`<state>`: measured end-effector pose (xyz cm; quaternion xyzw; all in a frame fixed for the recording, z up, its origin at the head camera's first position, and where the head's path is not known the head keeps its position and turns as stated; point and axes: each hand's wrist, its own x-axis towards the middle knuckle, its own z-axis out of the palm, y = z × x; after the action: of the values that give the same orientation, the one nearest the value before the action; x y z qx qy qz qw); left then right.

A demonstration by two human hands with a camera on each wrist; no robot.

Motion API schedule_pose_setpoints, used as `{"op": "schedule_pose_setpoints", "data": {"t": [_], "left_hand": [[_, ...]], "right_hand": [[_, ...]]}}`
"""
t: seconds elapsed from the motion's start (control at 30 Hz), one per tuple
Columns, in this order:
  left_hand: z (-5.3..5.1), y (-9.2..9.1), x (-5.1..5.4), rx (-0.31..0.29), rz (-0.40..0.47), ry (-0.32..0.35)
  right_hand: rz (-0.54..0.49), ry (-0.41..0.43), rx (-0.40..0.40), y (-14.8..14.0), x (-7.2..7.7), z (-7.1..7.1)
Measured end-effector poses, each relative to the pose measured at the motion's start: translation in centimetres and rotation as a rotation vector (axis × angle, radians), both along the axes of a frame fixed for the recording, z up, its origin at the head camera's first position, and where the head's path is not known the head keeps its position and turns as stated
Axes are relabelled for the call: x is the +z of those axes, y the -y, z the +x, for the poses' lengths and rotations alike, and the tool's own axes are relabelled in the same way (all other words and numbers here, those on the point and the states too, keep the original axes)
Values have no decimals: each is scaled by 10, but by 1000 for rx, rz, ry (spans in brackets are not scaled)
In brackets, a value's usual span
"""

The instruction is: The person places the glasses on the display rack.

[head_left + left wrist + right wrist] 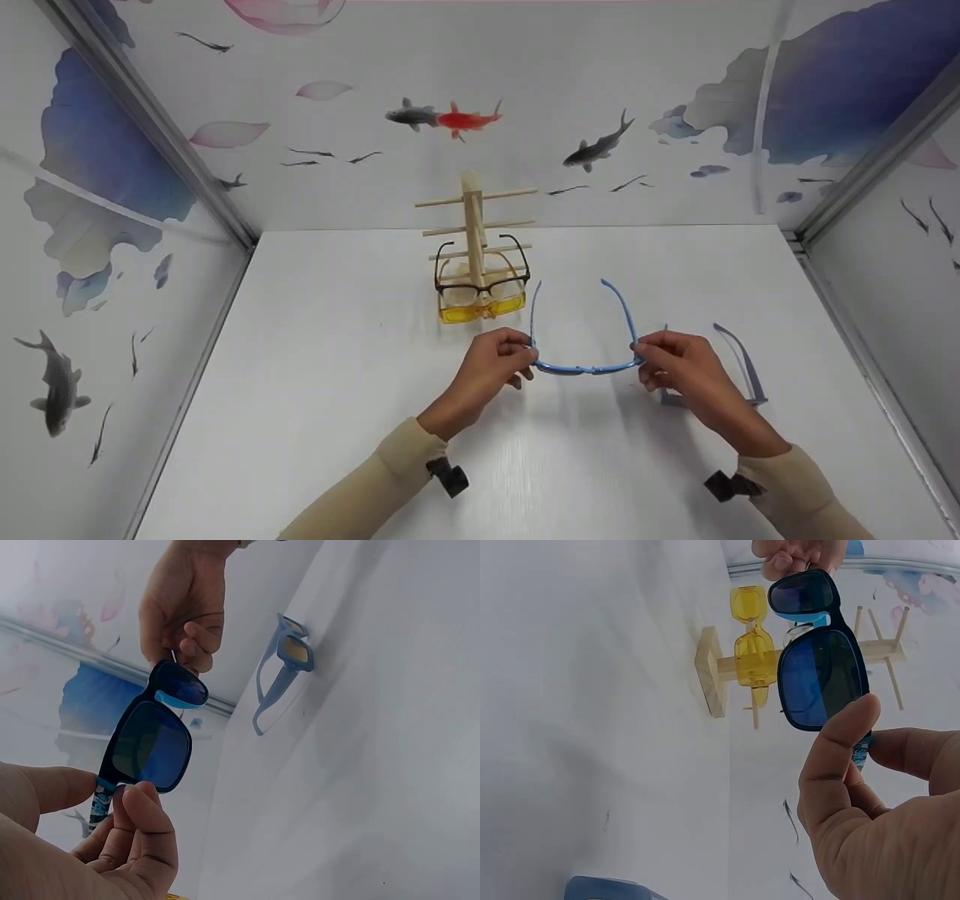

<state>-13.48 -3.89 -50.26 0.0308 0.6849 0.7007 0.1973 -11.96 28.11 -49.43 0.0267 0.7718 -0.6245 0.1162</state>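
Observation:
Both hands hold a pair of blue sunglasses (585, 370) above the white table, its arms unfolded and pointing away toward the back wall. My left hand (491, 367) pinches the left hinge end between thumb and fingers. At the other hinge, my right hand (686, 371) pinches the frame the same way. The dark bluish lenses show in both wrist views. Just beyond stands a wooden glasses rack (474, 225) with crossbars. Black-framed glasses (482, 289) hang on it, and yellow glasses (459, 314) hang below them.
Grey-blue glasses (750, 367) lie on the table (337, 375) at the right, partly hidden by the right hand in the head view. Printed panels with fish and leaves enclose the back and both sides. The rack's upper crossbars (510, 193) stick out on either side.

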Motion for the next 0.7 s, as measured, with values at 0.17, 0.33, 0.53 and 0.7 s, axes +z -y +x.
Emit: {"op": "schedule_pose_setpoints", "data": {"t": [0.17,0.33,0.53,0.7], "left_hand": [[3,7,2,-2,-26,4],[6,18,0,14,-37,18],[9,27,1,40,-21,18],[13,30,2,33,-12,17]], "right_hand": [[-17,-1,10,5,0,1],[-26,-12,52,15,0,-2],[-47,-19,89,25,5,-5],[-35,-20,97,26,8,-4]]}}
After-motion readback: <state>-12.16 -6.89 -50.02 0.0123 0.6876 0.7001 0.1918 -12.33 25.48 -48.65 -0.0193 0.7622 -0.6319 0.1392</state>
